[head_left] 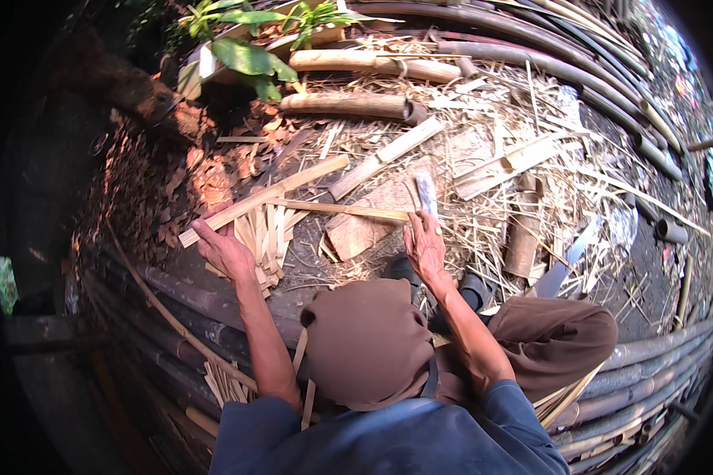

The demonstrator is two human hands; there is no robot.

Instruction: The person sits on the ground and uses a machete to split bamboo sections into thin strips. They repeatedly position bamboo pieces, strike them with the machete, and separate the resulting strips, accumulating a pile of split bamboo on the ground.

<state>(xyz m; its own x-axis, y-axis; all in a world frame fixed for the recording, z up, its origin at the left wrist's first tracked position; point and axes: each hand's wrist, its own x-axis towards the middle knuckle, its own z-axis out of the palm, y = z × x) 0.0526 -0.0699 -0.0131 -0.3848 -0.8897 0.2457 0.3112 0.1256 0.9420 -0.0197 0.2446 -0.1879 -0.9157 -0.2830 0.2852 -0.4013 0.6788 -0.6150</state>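
Observation:
My left hand [228,252] is closed around the near end of a flat, pale bamboo strip [281,190], thumb along its edge. This strip slants up to the right. My right hand [425,245] pinches the right end of a thinner bamboo stick [341,209], which points left toward the first strip. Just beyond my right fingers stands a whitish, shiny object [426,192]; whether the hand touches it I cannot tell. Below the strips, beside my left hand, lies a pile of short split bamboo pieces [268,237]. A flat wooden board [364,236] lies under the thin stick.
Split bamboo halves [387,157] and cut bamboo tubes [345,104] lie ahead among shavings. A broad bluish blade [564,265] rests at right near a brown tube [523,233]. Dark bamboo poles [650,356] run along both near sides. A leafy plant [249,59] grows at far left.

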